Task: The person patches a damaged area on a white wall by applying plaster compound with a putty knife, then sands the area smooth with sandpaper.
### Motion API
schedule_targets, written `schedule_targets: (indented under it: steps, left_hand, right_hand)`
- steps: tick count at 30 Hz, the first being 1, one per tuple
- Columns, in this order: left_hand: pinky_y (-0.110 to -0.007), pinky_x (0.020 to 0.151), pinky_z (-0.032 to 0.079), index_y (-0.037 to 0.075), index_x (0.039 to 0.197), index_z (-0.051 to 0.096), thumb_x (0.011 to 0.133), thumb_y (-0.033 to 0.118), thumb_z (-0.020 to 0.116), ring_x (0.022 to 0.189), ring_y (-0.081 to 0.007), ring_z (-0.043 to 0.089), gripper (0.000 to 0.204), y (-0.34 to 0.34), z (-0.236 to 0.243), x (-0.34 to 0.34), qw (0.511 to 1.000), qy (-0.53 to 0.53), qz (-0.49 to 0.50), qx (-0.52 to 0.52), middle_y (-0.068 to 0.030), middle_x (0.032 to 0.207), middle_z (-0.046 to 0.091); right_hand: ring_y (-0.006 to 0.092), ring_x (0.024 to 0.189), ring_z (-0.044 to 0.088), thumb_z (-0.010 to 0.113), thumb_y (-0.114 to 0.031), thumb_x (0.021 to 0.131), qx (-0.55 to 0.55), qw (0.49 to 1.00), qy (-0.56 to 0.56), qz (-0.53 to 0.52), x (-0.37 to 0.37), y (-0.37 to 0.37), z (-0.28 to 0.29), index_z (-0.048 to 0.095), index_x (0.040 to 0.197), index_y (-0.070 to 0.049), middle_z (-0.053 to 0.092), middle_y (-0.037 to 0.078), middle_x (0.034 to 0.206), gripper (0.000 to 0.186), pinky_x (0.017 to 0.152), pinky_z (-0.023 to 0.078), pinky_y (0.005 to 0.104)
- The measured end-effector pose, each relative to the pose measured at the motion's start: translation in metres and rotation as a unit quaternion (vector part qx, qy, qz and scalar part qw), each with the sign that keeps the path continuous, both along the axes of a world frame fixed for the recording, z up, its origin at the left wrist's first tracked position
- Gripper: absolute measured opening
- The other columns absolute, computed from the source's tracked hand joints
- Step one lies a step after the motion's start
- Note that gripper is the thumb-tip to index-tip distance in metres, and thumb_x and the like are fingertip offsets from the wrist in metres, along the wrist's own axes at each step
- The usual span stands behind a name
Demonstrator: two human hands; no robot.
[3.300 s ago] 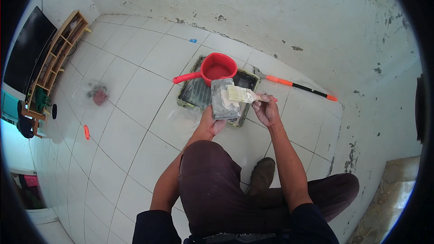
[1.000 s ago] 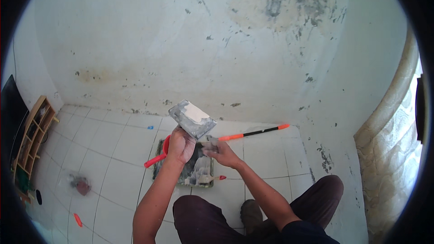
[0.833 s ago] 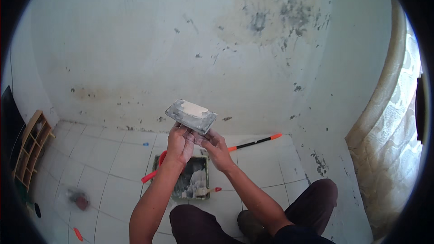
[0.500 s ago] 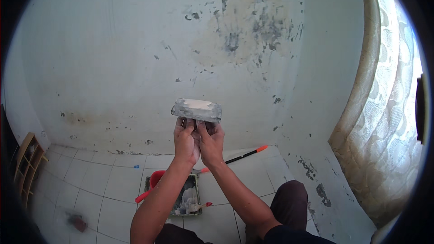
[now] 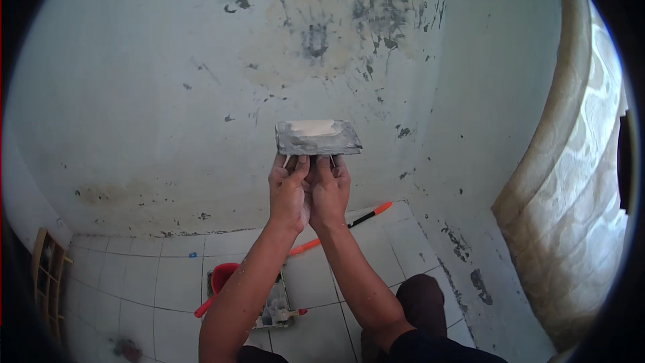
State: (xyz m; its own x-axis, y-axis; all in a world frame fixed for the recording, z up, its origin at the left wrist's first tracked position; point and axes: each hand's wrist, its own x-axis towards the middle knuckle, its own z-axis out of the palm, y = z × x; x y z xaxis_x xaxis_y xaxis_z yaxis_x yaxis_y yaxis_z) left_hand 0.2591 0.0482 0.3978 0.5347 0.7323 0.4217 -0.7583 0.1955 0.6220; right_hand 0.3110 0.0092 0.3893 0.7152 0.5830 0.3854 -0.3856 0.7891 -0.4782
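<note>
A flat rectangular plastering trowel (image 5: 322,146), smeared grey, carries a band of whitish putty along its upper part. Both of my hands hold it from below, raised in front of the stained wall (image 5: 154,114). My left hand (image 5: 289,191) has its fingers closed under the trowel's left half, thumb up. Close beside it, my right hand (image 5: 329,191) grips under the right half in the same way. Pale smears mark the fingers. The trowel's handle is mostly hidden by the hands, and I cannot tell whether its far edge touches the wall.
On the tiled floor, a dark tray (image 5: 289,289) with whitish paste sits partly behind my left forearm, with a red container (image 5: 223,274) and a small red-tipped tool (image 5: 299,312). A long orange-and-black handle (image 5: 366,218) lies behind. A curtain (image 5: 564,195) hangs right; a wooden rack (image 5: 47,269) stands left.
My hands and the trowel have moved up and a little to the right in the picture. The view has shifted, with the wall patches now higher and further left. The grip looks the same.
</note>
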Motion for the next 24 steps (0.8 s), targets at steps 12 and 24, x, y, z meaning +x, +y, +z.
schedule_targets:
  steps: [12,24]
  left_hand:
    - [-0.033,0.096,0.054,-0.002,0.128,0.063,0.091,-0.004,0.071,0.108,-0.0161,0.064,0.039,0.023,0.157,0.122,0.959,0.281,-0.031,0.027,-0.0093,0.119,0.067]
    - [-0.037,0.083,0.057,0.005,0.113,0.071,0.094,0.011,0.071,0.098,-0.0238,0.069,0.02,0.144,0.484,0.062,0.657,0.502,0.206,0.523,-0.0087,0.117,0.07]
  right_hand:
    - [0.0282,0.128,0.057,0.037,0.003,0.097,-0.037,0.987,0.148,0.045,0.183,0.001,0.147,0.05,0.137,0.005,0.06,0.017,0.136,0.042,0.113,0.043,0.0425]
    - [0.0286,0.139,0.049,0.039,-0.004,0.108,-0.08,0.947,0.309,-0.042,0.288,0.048,0.217,0.04,0.149,0.006,0.049,0.017,0.151,0.043,0.121,0.036,0.0436]
